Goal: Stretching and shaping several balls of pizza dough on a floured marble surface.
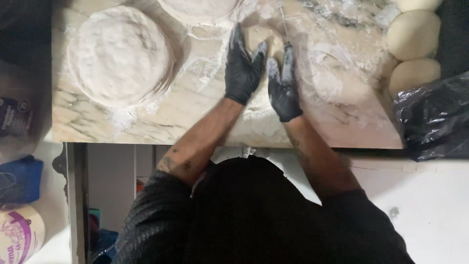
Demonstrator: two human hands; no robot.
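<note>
Both hands wear black gloves; the left hand (pixel 243 68) and the right hand (pixel 283 83) lie flat, fingers spread, pressing a piece of dough (pixel 264 36) on the floured marble counter (pixel 195 107); neither hand grips it; a stack of flat rounds (pixel 119 56) is left; dough balls (pixel 414 34) are right.
</note>
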